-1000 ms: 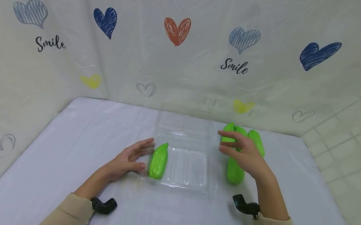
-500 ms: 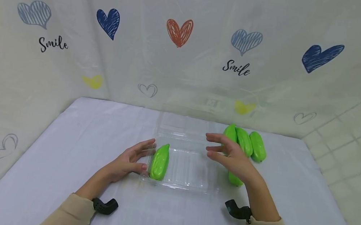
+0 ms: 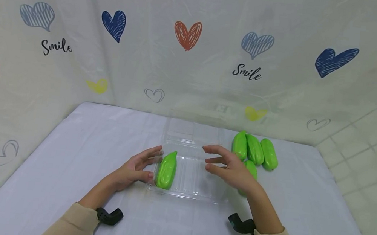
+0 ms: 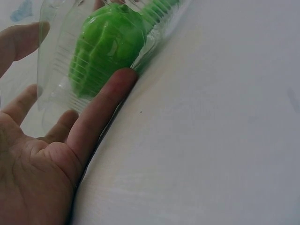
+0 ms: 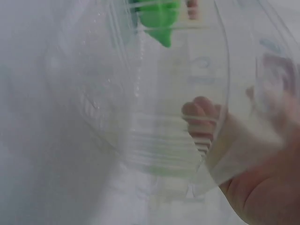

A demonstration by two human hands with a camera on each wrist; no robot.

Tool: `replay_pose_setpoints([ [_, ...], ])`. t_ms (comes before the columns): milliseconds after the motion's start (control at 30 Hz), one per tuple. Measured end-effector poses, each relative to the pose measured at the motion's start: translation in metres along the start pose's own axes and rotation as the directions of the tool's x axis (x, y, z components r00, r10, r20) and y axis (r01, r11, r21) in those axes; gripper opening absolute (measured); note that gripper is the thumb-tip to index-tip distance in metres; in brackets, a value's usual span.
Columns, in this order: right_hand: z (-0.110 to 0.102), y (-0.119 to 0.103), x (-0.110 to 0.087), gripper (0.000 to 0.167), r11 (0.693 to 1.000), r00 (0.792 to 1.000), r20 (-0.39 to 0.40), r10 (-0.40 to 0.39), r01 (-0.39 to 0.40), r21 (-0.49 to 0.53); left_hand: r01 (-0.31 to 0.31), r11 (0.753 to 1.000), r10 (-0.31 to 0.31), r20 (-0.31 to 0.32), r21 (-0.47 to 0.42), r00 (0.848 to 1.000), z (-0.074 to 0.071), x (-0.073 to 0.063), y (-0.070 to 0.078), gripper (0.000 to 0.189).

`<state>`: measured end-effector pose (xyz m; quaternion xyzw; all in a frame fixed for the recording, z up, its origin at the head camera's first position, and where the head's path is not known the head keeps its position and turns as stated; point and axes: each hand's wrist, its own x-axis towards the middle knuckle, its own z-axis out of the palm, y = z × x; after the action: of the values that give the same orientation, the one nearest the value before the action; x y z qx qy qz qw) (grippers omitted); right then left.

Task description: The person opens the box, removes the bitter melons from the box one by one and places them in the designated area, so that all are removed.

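A clear plastic clamshell box (image 3: 196, 178) lies with its lid raised at the back. Inside, along its left wall, rests a glossy green toy vegetable (image 3: 166, 170), long, ridged and pointed at one end. My left hand (image 3: 137, 167) touches the box's left side with fingers spread; the left wrist view shows its thumb (image 4: 101, 112) against the clear wall. Over the box's right side hovers my right hand (image 3: 229, 168), its fingers loosely bent and nothing seen in them. One more green toy vegetable (image 3: 251, 169) is partly hidden behind that hand.
Farther back on the right, three similar green toys (image 3: 254, 149) lie side by side on the white-covered table (image 3: 79, 152). A curtain printed with hearts (image 3: 191, 83) stands close behind the lid. Each wrist wears a black camera.
My right hand has moved left and slightly nearer, from above the green toys to the box's right side, uncovering the toys at the back. The left hand has stayed at the box.
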<state>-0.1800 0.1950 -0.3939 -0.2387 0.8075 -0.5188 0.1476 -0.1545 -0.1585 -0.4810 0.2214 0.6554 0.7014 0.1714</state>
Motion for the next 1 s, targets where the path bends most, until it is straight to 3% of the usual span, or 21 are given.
replay_pose_setpoints([
  [500,0.021,-0.005,0.005,0.048,1.0,0.997,0.069,-0.016,0.017,-0.013,0.003,1.0,-0.003,0.005,0.006,1.0,0.0,0.002,0.0,0.087],
  [1000,0.043,-0.026,0.013,0.046,0.998,0.995,0.067,-0.07,0.069,0.016,0.033,0.999,-0.033,-0.009,0.014,0.999,0.001,-0.001,0.001,0.087],
])
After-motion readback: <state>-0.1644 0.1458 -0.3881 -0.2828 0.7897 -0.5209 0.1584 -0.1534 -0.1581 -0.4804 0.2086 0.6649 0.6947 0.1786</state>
